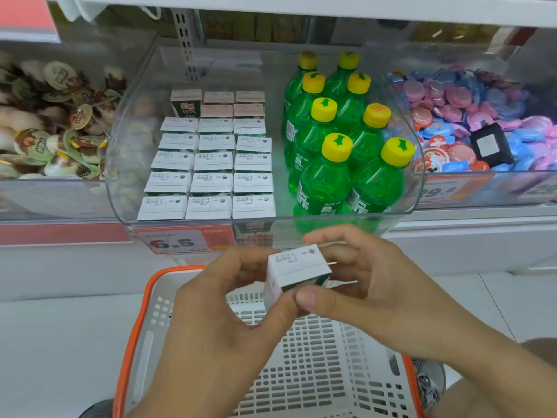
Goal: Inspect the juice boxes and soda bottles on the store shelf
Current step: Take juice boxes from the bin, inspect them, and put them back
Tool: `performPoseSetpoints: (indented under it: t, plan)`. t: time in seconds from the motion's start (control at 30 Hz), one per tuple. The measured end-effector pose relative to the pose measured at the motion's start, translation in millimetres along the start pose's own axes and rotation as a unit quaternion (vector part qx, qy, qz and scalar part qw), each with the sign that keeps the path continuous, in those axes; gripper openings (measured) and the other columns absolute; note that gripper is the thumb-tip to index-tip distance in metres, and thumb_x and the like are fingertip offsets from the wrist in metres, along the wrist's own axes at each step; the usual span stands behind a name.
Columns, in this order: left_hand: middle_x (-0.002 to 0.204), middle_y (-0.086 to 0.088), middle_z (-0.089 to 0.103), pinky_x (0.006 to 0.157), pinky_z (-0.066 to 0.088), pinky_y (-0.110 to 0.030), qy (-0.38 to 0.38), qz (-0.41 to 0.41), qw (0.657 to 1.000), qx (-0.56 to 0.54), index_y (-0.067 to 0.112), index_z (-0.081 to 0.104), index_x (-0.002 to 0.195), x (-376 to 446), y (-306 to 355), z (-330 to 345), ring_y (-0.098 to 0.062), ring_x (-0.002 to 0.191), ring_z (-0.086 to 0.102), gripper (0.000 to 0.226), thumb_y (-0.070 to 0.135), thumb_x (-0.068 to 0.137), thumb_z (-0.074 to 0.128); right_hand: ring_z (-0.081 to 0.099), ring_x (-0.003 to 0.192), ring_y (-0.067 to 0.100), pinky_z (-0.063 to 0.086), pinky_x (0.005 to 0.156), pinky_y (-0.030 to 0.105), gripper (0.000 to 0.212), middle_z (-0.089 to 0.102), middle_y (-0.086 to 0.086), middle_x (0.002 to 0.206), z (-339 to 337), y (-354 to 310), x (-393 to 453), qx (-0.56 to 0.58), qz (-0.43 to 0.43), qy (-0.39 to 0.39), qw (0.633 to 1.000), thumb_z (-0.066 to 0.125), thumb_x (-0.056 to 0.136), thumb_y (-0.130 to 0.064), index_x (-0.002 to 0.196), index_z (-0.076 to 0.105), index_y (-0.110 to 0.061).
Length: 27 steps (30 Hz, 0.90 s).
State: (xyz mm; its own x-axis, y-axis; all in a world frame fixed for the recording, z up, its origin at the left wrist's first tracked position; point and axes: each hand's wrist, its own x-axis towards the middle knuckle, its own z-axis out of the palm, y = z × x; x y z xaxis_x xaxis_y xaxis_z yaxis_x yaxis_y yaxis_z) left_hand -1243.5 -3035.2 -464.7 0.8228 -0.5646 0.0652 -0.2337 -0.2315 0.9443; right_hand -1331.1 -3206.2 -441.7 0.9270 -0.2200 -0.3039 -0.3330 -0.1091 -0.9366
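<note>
Hands are meeting over a white perforated plastic basket (316, 372) with an orange rim. The left hand (217, 315) and right hand (370, 285) are both pinching one small white juice box (297, 268), curled fingers behind it and thumbs in front. Beyond the fingertips, a clear curved bin (416, 182) is holding rows of boxy cartons (208, 173) beside glossy green soda bottles (325, 164) with yellow caps.

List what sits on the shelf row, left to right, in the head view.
Brown-and-cream snack cups → juice boxes → green soda bottles → pink and blue snack cups, with a black box lying on them.
</note>
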Motion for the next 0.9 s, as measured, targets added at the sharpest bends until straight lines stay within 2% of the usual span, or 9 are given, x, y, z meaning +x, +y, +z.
performPoseSetpoints:
  t: [0.1, 0.17, 0.27, 0.37, 0.47, 0.6, 0.67, 0.73, 0.9]
  plan:
    - [0.089, 0.019, 0.074, 0.074, 0.055, -0.022, -0.014, -0.013, 1.000, -0.023, 0.047, 0.067, 0.098, 3.5, -2.7, -1.7, -0.005, 0.083, 0.071, 0.036, 0.046, 0.068, 0.086, 0.075, 0.090, 0.026, 0.061, 0.084, 0.038, 0.044, 0.078, 0.002, 0.103, 6.3, 2.8, 3.9, 0.047, -0.009, 0.034, 0.998, 0.073, 0.075, -0.028, 0.113, 0.057, -0.012]
    - [0.095, 0.013, 0.074, 0.074, 0.056, -0.022, -0.041, 0.005, 0.998, -0.042, 0.043, 0.068, 0.105, 5.9, -2.2, -3.6, -0.011, 0.087, 0.070, 0.035, 0.043, 0.072, 0.080, 0.074, 0.083, 0.037, 0.061, 0.084, 0.043, 0.036, 0.078, 0.010, 0.098, 4.5, 0.4, 6.0, 0.077, -0.014, 0.059, 0.995, 0.067, 0.082, -0.025, 0.115, 0.062, -0.011]
    - [0.105, 0.008, 0.072, 0.079, 0.053, -0.016, -0.074, 0.023, 0.994, -0.077, 0.041, 0.067, 0.114, 6.4, -1.5, -4.4, -0.013, 0.099, 0.068, 0.037, 0.041, 0.078, 0.068, 0.071, 0.073, 0.029, 0.060, 0.079, 0.040, 0.028, 0.076, 0.011, 0.103, 0.3, -2.5, 7.3, 0.096, -0.003, 0.049, 0.994, 0.055, 0.097, -0.026, 0.118, 0.070, -0.015]
    - [0.112, 0.014, 0.071, 0.083, 0.056, -0.021, -0.100, 0.004, 0.991, -0.089, 0.048, 0.063, 0.118, 3.4, -8.0, 1.2, -0.008, 0.103, 0.068, 0.038, 0.031, 0.083, 0.066, 0.071, 0.085, 0.025, 0.058, 0.079, 0.035, 0.033, 0.076, 0.010, 0.107, 2.4, -2.1, 7.1, 0.123, 0.028, 0.016, 0.992, 0.049, 0.099, -0.031, 0.115, 0.074, -0.017]
    - [0.114, 0.017, 0.071, 0.082, 0.058, -0.024, -0.134, -0.018, 0.986, -0.095, 0.053, 0.060, 0.120, 0.2, -10.9, 5.5, -0.005, 0.105, 0.068, 0.042, 0.031, 0.084, 0.064, 0.072, 0.090, 0.028, 0.059, 0.080, 0.037, 0.043, 0.075, 0.012, 0.103, 6.5, 0.9, 7.5, 0.111, 0.047, 0.032, 0.992, 0.056, 0.088, -0.047, 0.112, 0.074, -0.016]
    - [0.122, 0.026, 0.066, 0.085, 0.051, -0.011, -0.184, -0.041, 0.975, -0.115, 0.059, 0.049, 0.132, 0.2, -12.2, 5.0, 0.005, 0.114, 0.061, 0.046, 0.039, 0.091, 0.056, 0.074, 0.087, 0.030, 0.062, 0.072, 0.034, 0.056, 0.076, 0.015, 0.094, 9.6, 3.5, 9.3, 0.113, 0.055, 0.116, 0.985, 0.065, 0.075, -0.048, 0.121, 0.059, -0.018]
    - [0.126, 0.024, 0.064, 0.089, 0.054, -0.022, -0.230, -0.065, 0.961, -0.137, 0.067, 0.042, 0.131, 0.2, -13.5, 5.1, -0.002, 0.113, 0.064, 0.049, 0.043, 0.091, 0.056, 0.073, 0.086, 0.036, 0.063, 0.068, 0.035, 0.048, 0.076, 0.017, 0.090, 10.4, 1.8, 9.5, 0.120, 0.044, 0.128, 0.983, 0.062, 0.077, -0.044, 0.114, 0.059, -0.014]
    - [0.122, 0.019, 0.068, 0.089, 0.057, -0.030, -0.236, -0.087, 0.956, -0.152, 0.071, 0.042, 0.126, 0.2, -13.8, 4.3, -0.010, 0.108, 0.068, 0.052, 0.040, 0.087, 0.058, 0.070, 0.089, 0.042, 0.064, 0.070, 0.041, 0.042, 0.076, 0.019, 0.089, 8.9, 1.1, 8.2, 0.112, 0.042, 0.116, 0.986, 0.062, 0.079, -0.042, 0.107, 0.062, -0.011]
    - [0.131, 0.019, 0.063, 0.103, 0.049, -0.042, -0.264, -0.062, 0.953, -0.138, 0.066, 0.033, 0.137, 1.1, -12.8, 0.0, -0.014, 0.115, 0.065, 0.060, 0.034, 0.090, 0.054, 0.073, 0.094, 0.037, 0.063, 0.075, 0.040, 0.041, 0.075, 0.018, 0.101, 2.5, 0.5, 4.2, 0.126, 0.051, 0.063, 0.989, 0.071, 0.076, -0.027, 0.115, 0.067, -0.015]
